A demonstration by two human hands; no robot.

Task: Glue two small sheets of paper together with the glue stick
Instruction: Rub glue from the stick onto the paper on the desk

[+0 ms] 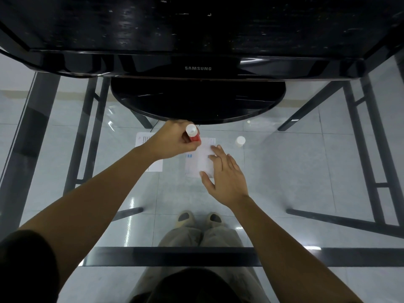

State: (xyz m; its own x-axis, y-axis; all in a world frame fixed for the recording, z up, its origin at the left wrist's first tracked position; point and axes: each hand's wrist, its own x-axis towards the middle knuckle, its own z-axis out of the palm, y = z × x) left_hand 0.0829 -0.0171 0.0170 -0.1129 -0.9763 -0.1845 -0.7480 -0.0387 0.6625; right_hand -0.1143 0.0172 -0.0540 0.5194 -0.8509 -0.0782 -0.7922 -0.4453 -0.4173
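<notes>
My left hand (175, 139) is shut on a red glue stick (194, 137) with a white end (191, 129) pointing up, its lower end at the top left of a small white sheet (200, 162) on the glass table. My right hand (223, 173) lies flat with fingers spread, pressing the right side of that sheet. A second small white sheet (156, 166) lies to the left, mostly hidden under my left wrist. The white glue cap (240, 141) stands on the glass to the right of the sheets.
A black Samsung monitor (197, 68) with a round black base (196, 101) stands just behind the papers. The glass table top (295, 171) shows black frame legs, the tiled floor and my feet beneath. A black bar (196, 255) runs along the near edge.
</notes>
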